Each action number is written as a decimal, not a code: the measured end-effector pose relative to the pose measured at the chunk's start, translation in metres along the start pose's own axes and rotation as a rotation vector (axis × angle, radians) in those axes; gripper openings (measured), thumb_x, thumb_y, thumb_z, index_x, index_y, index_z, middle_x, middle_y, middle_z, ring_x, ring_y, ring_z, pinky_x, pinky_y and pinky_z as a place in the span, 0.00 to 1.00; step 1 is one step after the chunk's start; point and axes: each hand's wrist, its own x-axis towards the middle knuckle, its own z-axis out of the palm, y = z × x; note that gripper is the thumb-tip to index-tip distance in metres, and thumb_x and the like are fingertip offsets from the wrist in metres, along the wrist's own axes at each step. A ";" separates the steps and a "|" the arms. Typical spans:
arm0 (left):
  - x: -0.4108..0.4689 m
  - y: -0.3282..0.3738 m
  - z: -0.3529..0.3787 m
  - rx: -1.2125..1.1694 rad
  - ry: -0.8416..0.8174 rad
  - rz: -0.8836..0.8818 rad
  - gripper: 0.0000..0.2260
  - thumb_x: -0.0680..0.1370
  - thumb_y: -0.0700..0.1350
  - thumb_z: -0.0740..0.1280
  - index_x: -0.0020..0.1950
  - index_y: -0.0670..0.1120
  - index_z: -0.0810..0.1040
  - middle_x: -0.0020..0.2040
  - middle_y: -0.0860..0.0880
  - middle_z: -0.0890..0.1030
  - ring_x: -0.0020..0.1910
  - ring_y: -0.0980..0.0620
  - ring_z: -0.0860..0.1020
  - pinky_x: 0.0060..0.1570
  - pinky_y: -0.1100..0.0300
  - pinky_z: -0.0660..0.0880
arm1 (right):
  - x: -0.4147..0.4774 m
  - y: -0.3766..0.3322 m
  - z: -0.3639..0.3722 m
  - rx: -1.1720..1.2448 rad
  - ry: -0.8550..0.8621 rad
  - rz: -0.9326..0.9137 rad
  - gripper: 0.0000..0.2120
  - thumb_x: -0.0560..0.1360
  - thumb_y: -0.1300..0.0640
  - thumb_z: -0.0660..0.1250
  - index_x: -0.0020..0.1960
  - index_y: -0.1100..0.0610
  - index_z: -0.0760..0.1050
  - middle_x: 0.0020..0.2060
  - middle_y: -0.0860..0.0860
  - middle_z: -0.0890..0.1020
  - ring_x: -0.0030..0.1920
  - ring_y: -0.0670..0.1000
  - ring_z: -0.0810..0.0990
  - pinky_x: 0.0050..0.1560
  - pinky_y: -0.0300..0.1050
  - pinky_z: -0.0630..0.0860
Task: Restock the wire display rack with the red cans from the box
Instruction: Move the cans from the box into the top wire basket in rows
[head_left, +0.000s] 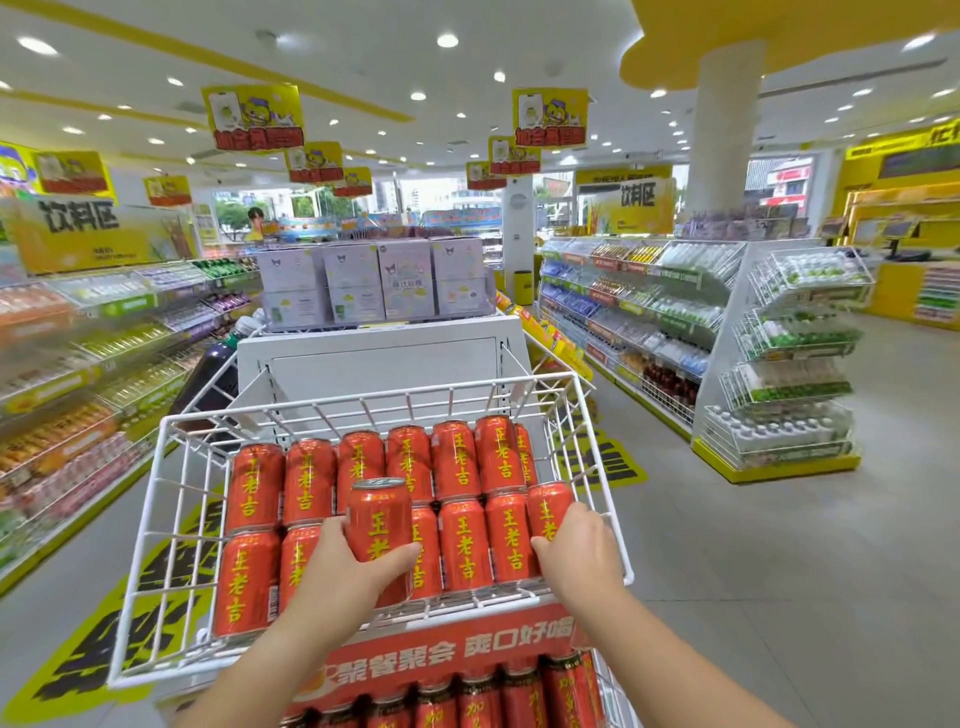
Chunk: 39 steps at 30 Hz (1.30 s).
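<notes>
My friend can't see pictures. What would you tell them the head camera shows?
A person's left hand holds a red can over a white wire basket holding two rows of the same cans, while the right hand grips the end can of the front row. Drink shelves line the shop aisles.

wire rack (363, 399) | red cans (465, 540) lying in two rows (labels up)

One head-worn wide-angle view, from standing height, facing forward and slightly down along an aisle (727, 545), very near the rack (363, 397) filling the lower middle, shelves (649, 312) curving away at both sides, ceiling (363, 67) across the top
</notes>
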 end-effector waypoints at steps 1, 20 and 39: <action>-0.002 -0.001 -0.002 0.002 -0.007 0.001 0.27 0.67 0.60 0.80 0.59 0.58 0.70 0.49 0.56 0.84 0.41 0.61 0.84 0.36 0.64 0.77 | 0.001 -0.001 -0.001 -0.032 -0.015 -0.001 0.22 0.74 0.46 0.74 0.58 0.60 0.74 0.52 0.55 0.83 0.53 0.55 0.83 0.51 0.49 0.82; -0.006 -0.010 0.005 -0.004 -0.070 -0.036 0.28 0.66 0.59 0.81 0.58 0.59 0.70 0.48 0.56 0.85 0.42 0.60 0.84 0.41 0.61 0.78 | 0.013 0.008 0.006 -0.113 -0.185 0.031 0.15 0.81 0.60 0.61 0.67 0.62 0.69 0.60 0.57 0.80 0.60 0.56 0.81 0.51 0.47 0.77; 0.040 0.070 0.072 0.098 0.051 0.085 0.17 0.65 0.51 0.83 0.44 0.54 0.76 0.37 0.57 0.84 0.36 0.63 0.82 0.33 0.67 0.72 | -0.004 -0.005 -0.016 -0.194 -0.057 -0.283 0.24 0.79 0.43 0.61 0.68 0.57 0.64 0.60 0.55 0.78 0.61 0.57 0.79 0.57 0.51 0.75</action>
